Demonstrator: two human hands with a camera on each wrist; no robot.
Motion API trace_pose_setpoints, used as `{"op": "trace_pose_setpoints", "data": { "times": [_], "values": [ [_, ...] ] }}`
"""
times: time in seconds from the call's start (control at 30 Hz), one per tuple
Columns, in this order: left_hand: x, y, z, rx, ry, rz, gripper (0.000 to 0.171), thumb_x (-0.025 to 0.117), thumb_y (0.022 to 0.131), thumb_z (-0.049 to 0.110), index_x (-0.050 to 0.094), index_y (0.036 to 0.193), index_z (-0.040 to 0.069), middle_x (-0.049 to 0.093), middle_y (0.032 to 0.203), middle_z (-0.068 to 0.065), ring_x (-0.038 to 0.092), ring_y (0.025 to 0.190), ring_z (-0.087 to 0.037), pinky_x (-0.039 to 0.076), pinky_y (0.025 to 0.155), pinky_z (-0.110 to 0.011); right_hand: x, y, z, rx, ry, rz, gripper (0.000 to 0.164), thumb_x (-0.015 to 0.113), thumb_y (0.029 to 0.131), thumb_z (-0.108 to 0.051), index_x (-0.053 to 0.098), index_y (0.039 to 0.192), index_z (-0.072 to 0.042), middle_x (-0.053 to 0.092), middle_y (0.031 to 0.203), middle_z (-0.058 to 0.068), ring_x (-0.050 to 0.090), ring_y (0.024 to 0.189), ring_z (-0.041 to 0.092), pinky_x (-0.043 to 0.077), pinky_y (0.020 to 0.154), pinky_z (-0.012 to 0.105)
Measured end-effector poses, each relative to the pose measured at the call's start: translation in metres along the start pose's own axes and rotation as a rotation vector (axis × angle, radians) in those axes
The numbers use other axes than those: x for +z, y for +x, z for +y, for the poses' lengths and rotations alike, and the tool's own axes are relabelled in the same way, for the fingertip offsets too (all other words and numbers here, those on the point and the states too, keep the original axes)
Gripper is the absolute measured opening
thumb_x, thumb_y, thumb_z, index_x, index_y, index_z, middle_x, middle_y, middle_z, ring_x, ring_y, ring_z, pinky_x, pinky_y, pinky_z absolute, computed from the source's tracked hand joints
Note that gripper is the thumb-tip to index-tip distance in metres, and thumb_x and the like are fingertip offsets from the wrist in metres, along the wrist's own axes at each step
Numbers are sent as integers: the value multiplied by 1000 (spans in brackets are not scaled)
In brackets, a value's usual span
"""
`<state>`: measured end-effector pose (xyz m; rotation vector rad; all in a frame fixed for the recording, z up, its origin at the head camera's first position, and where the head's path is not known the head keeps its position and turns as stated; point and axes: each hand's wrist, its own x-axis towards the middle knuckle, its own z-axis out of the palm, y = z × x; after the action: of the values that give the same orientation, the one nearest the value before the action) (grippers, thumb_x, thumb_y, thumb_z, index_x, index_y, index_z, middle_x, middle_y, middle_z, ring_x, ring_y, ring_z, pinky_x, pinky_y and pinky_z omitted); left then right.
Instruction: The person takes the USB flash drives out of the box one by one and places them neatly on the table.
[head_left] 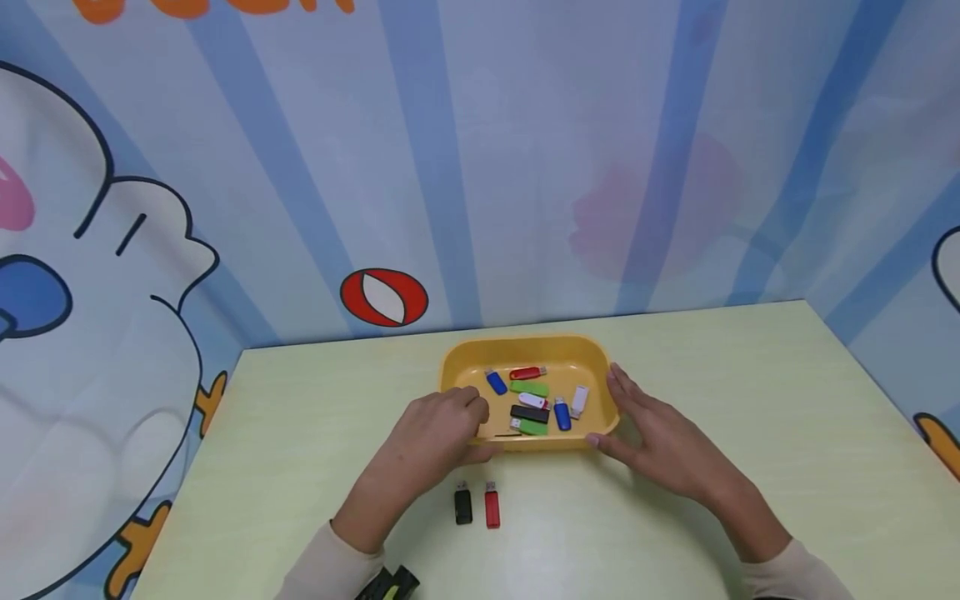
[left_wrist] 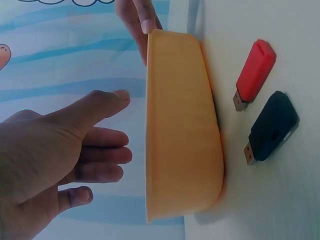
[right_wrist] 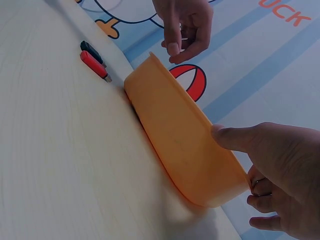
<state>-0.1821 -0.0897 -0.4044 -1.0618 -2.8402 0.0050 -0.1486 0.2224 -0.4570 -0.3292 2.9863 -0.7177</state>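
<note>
A yellow plastic tray [head_left: 528, 444] holds several USB flash drives, among them a red one [head_left: 528, 372], a blue one [head_left: 562, 414] and a black one [head_left: 529, 413]. My left hand [head_left: 442, 425] hovers over the tray's left end, its fingers loosely bent with nothing between them; the left wrist view shows this hand [left_wrist: 75, 150] apart from the tray wall. At the tray's right corner, my right hand [head_left: 660, 442] grips the rim, thumb on the near side and fingers along the right end. In the right wrist view, the thumb of that hand [right_wrist: 280, 170] lies on the rim.
On the pale table [head_left: 315, 433], a black flash drive [head_left: 463, 505] and a red flash drive [head_left: 492, 507] lie side by side in front of the tray. Behind the table stands a striped blue cartoon backdrop [head_left: 517, 167]. A black object [head_left: 388, 585] shows by the left sleeve.
</note>
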Motion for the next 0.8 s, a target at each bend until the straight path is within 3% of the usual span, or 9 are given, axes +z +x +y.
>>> {"op": "trace_pose_setpoints", "data": {
  "times": [0.2,0.8],
  "values": [
    [4,7,-7,-32,-35,0,38,86,89,45,75,102,12,60,82,4,51,71,-10,49,65,-21,-1,0,0,6,10,-3,103,61,98,-68,20,169,-7,18,177,16,38,154,47,42,115,66],
    [10,16,-17,-35,-2,-29,37,88,88,41,76,107,12,70,92,1,58,77,-11,54,69,-24,0,2,0,7,5,-3,102,62,98,-68,19,169,-7,19,177,15,38,154,47,43,115,66]
  ]
}}
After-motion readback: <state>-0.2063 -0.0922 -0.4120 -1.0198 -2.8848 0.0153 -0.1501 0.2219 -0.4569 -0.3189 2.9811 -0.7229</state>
